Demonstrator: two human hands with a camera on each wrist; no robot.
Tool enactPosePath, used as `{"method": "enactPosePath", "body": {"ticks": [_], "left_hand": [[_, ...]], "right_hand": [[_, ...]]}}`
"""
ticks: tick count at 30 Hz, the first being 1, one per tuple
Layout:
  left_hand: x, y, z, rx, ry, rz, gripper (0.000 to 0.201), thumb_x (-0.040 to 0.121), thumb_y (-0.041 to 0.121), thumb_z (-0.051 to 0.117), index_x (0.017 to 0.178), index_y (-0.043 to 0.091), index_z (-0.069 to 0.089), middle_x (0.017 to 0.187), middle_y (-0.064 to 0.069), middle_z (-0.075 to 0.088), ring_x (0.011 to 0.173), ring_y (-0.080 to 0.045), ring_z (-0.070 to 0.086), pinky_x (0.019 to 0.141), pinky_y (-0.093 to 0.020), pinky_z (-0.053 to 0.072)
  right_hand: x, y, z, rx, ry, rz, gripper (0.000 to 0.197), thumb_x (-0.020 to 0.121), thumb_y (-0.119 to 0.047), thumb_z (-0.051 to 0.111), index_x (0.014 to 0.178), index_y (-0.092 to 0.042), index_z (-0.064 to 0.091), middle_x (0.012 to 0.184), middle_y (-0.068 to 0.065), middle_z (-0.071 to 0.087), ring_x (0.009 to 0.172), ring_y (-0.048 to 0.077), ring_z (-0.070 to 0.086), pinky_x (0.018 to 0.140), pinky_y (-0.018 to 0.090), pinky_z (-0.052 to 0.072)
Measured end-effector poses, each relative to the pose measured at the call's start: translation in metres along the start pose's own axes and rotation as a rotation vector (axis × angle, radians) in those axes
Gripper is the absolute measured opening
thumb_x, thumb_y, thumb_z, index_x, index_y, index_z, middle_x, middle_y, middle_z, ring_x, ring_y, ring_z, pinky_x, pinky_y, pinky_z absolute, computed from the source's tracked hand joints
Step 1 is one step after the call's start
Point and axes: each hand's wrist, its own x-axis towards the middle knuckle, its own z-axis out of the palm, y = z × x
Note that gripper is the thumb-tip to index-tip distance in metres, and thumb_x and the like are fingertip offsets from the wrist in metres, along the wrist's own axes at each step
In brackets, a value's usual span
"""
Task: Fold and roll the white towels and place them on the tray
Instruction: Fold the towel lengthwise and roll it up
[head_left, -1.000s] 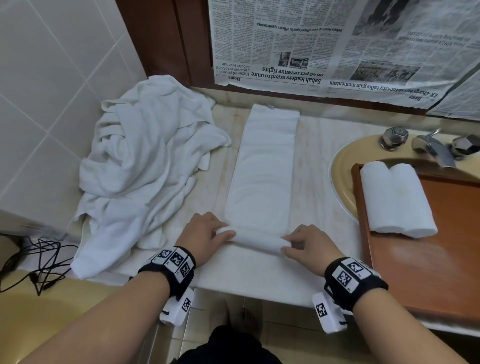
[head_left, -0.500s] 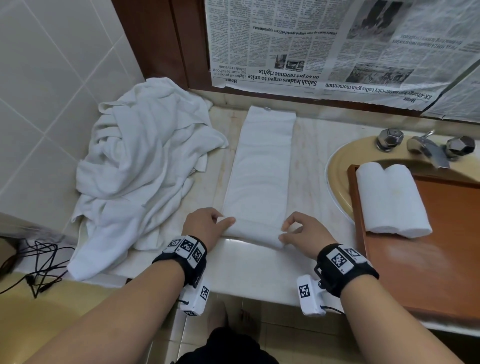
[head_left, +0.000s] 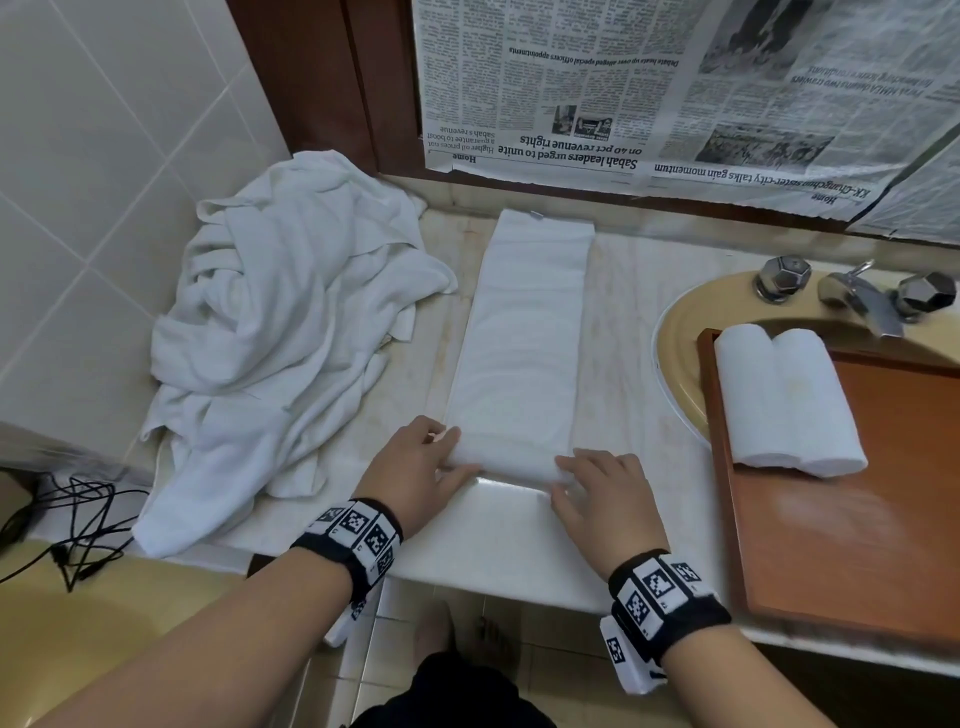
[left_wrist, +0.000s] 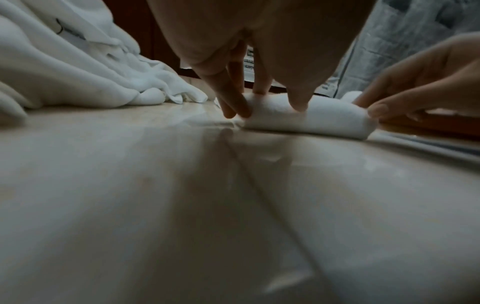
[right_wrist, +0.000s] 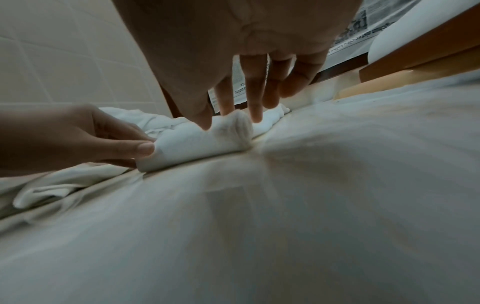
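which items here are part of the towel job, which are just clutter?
In the job:
- folded towel, its near end rolled under the left hand and right hand
- two rolled towels
- tray
- towel pile

Just lying about:
- newspaper
- faucet
- black cables

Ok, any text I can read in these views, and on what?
All on the upside-down newspaper:
"Sabah leaders urged to unite on 40 pct revenue rights"
"Home"
"Debate heats up over alleged special officers appointments"
"sister-city talks gain momentum"
Body text: too small.
Wristbands: only square code markers.
Towels, tray: none.
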Motion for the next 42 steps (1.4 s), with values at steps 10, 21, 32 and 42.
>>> {"method": "enactPosePath", "body": {"ticks": [10,21,32,42], "left_hand": [[0.008,-0.015,-0.003,0.173,0.043,0.166,0.046,0.084,0.044,0.079,0.125,0.025,0.07,0.114,0.001,0.066,0.107,-0.026,0.057,0.074,-0.039,0.059],[0.002,-0.032,-0.004,0.189,0.023,0.181,0.059,0.09,0.071,0.041,0.126,0.034,0.07,0.107,0.009,0.06,0.102,-0.02,0.052,0.08,-0.037,0.047],[0.02,-0.018,-0.018,-0.141,-0.147,-0.226,0.034,0.082,0.076,0.062,0.072,0.044,0.057,0.093,0.018,0.055,0.109,-0.017,0.044,0.1,-0.039,0.041],[0.033,-0.013,-0.019,-0.246,-0.129,-0.367,0.068,0.084,0.077,0.058,0.06,0.014,0.054,0.063,-0.005,0.053,0.071,-0.031,0.063,0.075,-0.045,0.051]], "right_hand": [[0.011,0.002,-0.007,-0.051,-0.205,-0.055,0.066,0.097,-0.031,0.057,0.158,-0.025,0.03,0.141,-0.019,0.054,0.138,0.013,0.033,0.105,0.036,0.033],[0.006,0.017,-0.012,-0.013,-0.194,-0.081,0.043,0.099,-0.044,0.056,0.141,-0.036,0.053,0.126,-0.022,0.064,0.114,0.013,0.044,0.09,0.035,0.033],[0.031,0.019,-0.019,0.234,-0.313,0.093,0.031,0.099,-0.034,0.062,0.13,-0.03,0.068,0.099,-0.007,0.054,0.098,0.014,0.052,0.085,0.026,0.038],[0.053,0.02,-0.029,0.638,-0.302,0.477,0.017,0.08,-0.028,0.087,0.091,-0.017,0.079,0.089,0.003,0.077,0.069,0.013,0.066,0.071,0.025,0.051]]}}
